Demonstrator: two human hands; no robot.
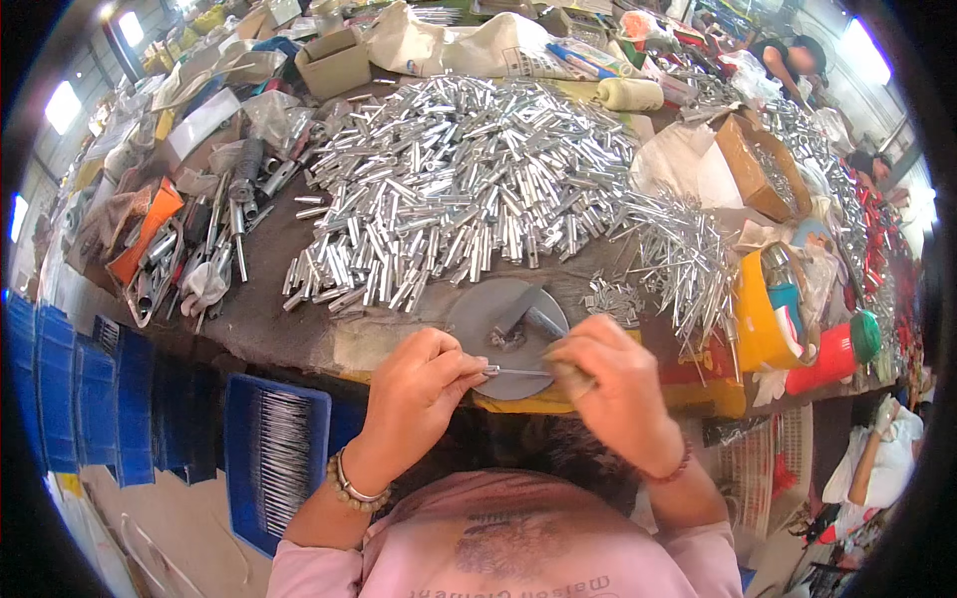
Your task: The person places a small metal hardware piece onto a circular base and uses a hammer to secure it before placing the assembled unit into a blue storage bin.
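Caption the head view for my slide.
A thin metal rod stretches between the left hand and right hand, over a round grey plate, before a heap of metal tubes.

Workshop hall, bright at both sides, worktable [267, 279] across the middle.
Dark covering on the tabletop, its edges bowed by the lens; pale greyish floor [209, 538] visible lower left. Light wall [44, 159] at far left, with a glaring window [63, 107]; bright panel [865, 52] upper right (window or lamp, cannot tell), dark post [902, 164] below it.
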